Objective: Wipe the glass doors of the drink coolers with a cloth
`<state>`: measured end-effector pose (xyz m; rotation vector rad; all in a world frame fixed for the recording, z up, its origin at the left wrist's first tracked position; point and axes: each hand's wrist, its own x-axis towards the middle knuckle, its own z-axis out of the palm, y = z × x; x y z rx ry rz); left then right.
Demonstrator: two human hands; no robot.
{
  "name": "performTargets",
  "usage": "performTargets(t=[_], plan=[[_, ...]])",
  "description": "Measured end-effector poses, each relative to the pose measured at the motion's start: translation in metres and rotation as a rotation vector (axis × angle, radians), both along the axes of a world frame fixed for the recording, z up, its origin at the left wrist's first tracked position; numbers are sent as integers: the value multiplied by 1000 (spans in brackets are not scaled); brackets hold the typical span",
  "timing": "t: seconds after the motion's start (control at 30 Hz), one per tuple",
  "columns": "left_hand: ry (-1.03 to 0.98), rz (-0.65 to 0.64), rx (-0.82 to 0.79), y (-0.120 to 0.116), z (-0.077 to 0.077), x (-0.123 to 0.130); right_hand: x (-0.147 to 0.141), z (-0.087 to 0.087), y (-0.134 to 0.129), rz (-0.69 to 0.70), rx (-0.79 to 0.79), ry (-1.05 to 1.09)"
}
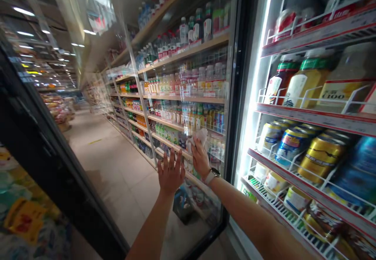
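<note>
My right hand, with a watch at the wrist, presses a crumpled white cloth or tissue against the glass door of a drinks fridge. To its left and a little lower, my left hand is raised with the fingers spread, holding nothing. Whether its fingertips touch the glass I cannot tell. The door stands swung open, and shelves of bottles show through or in the pane.
On the right, lit fridge shelves with wire guards carry bottles and cans. The dark door frame crosses the left side. An aisle floor stretches away beyond, and packaged goods sit at the lower left.
</note>
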<state>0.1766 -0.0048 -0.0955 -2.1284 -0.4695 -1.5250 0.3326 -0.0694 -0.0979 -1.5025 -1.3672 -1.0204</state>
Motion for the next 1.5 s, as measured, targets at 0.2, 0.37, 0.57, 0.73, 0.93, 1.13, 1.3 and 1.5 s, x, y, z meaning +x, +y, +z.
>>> performTargets(t=[0.2,0.37,0.57,0.73,0.93,1.13,1.3,1.5], plan=[[-11,49,38,-4,1,0,-27,-102,-34,9,-4,-57],[0,25,-2,1,-3,1,-20,-70,-35,5,-34,-65],[-10,31,29,10,-2,3,12,41,-1,-45,-60,-24],[-20,38,52,12,0,4,8,15,-6,-32,-146,-136],[-5,24,40,16,-2,6,18,-14,-59,197,-410,-531],[8,-74,-76,23,-5,8,25,17,-96,394,-654,-893],[11,-130,-152,28,-7,10,24,36,-112,362,-704,-965],[16,-122,-146,22,-5,10,24,45,-106,324,-674,-1023]])
